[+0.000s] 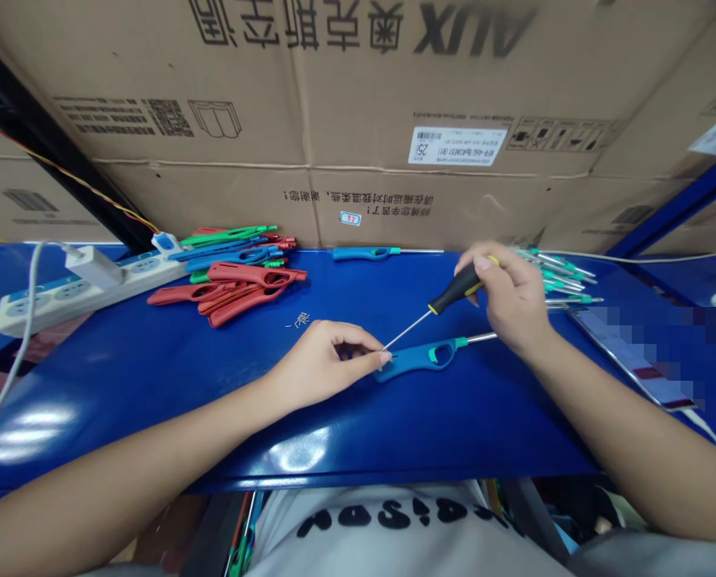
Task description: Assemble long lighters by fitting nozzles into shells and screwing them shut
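My right hand [512,296] is wrapped round the black and yellow handle of a screwdriver [455,290], its shaft slanting down to the left. The tip meets the pinched thumb and forefinger of my left hand [321,361]; whatever is between those fingertips is too small to make out. Under them, on the blue table, lies a blue long-nosed lighter [414,359] with a green trigger and a metal tube pointing right. My left thumb rests at its handle end. A small heap of screws [301,321] lies just beyond my left hand.
Red, green and blue lighter casings [255,279] are piled at the back left, beside a white power strip [72,298]. Another blue lighter [363,253] lies along the cardboard [358,112]. Green-ended metal tubes [565,276] and a phone [625,353] are on the right.
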Motion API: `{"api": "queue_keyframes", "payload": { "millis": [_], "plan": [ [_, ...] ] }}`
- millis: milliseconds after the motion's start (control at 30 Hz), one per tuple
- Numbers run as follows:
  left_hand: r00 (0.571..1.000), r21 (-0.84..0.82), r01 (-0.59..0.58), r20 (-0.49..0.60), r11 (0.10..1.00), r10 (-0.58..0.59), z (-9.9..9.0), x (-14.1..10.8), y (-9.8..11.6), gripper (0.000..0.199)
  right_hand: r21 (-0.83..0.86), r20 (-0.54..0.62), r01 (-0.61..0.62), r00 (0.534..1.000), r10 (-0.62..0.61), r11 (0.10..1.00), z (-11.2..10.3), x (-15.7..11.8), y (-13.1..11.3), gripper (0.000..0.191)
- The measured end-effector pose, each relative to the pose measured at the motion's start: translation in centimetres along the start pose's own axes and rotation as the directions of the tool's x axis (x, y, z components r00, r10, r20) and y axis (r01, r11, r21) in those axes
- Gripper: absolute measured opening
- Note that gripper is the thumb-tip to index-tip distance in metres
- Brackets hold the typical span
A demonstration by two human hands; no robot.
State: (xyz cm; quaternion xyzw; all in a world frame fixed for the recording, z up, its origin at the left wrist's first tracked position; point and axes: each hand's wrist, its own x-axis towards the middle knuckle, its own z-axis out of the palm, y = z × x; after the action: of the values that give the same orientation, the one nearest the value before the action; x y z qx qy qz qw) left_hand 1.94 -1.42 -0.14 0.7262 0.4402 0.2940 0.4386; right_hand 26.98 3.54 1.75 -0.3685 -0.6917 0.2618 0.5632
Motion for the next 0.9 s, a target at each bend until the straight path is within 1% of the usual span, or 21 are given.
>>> {"api": "queue_keyframes", "payload": {
  "millis": [67,100,200,267,333,467,500,567,667,733,767,800,900],
  "plan": [
    [1.000,0.012,-0.003,0.028,1.000,0.003,0.0,-0.1,0.0,0.016,-0.074,0.061,0.104,0.993,-0.100,0.992,0.0,0.4,-1.6,0.026],
    [0.999,0.023,-0.012,0.040,1.000,0.011,0.1,-0.2,0.0,0.016,-0.098,0.098,0.141,0.987,-0.131,0.985,0.1,0.6,-2.5,0.025],
    [0.995,0.062,-0.064,0.075,0.996,0.059,0.1,-0.3,-0.1,0.015,-0.094,0.243,0.187,0.957,-0.160,0.978,0.9,0.8,-4.9,0.024],
    [0.991,0.073,-0.100,0.100,0.992,0.092,0.2,-0.4,0.0,0.016,-0.039,0.340,0.176,0.928,-0.152,0.984,1.7,0.8,-6.0,0.026],
    [0.986,0.066,-0.124,0.117,0.990,0.115,0.3,-0.5,0.1,0.017,0.036,0.396,0.147,0.906,-0.149,0.989,2.5,0.7,-6.5,0.030],
    [0.981,0.040,-0.159,0.115,0.986,0.153,0.5,-0.5,0.0,0.017,0.140,0.479,0.075,0.867,-0.134,0.987,3.1,0.2,-6.1,0.047],
    [0.981,0.033,-0.165,0.112,0.986,0.161,0.5,-0.5,-0.2,0.016,0.148,0.488,0.063,0.863,-0.129,0.987,3.0,0.1,-5.9,0.050],
    [0.980,0.017,-0.173,0.101,0.985,0.170,0.6,-0.3,-0.5,0.015,0.141,0.451,0.061,0.885,-0.119,0.988,3.0,-0.3,-5.3,0.050],
    [0.981,0.000,-0.178,0.080,0.984,0.178,0.6,-0.1,-0.9,0.013,0.085,0.305,0.121,0.942,-0.141,0.989,3.1,-0.8,-4.4,0.047],
    [0.981,0.001,-0.175,0.078,0.984,0.175,0.6,-0.1,-0.9,0.013,0.052,0.234,0.161,0.957,-0.169,0.986,3.3,-0.9,-4.0,0.046],
    [0.981,0.005,-0.177,0.081,0.984,0.176,0.6,-0.1,-0.9,0.012,0.054,0.232,0.169,0.956,-0.177,0.984,3.4,-0.9,-3.9,0.046],
    [0.980,0.011,-0.180,0.085,0.984,0.178,0.6,-0.1,-0.9,0.012,0.073,0.260,0.162,0.949,-0.176,0.984,3.4,-0.9,-3.8,0.047],
    [0.973,0.034,-0.211,0.107,0.977,0.206,0.6,0.0,-1.0,0.012,0.156,0.400,0.067,0.908,-0.125,0.986,3.4,-0.8,-3.9,0.050]
  ]
}}
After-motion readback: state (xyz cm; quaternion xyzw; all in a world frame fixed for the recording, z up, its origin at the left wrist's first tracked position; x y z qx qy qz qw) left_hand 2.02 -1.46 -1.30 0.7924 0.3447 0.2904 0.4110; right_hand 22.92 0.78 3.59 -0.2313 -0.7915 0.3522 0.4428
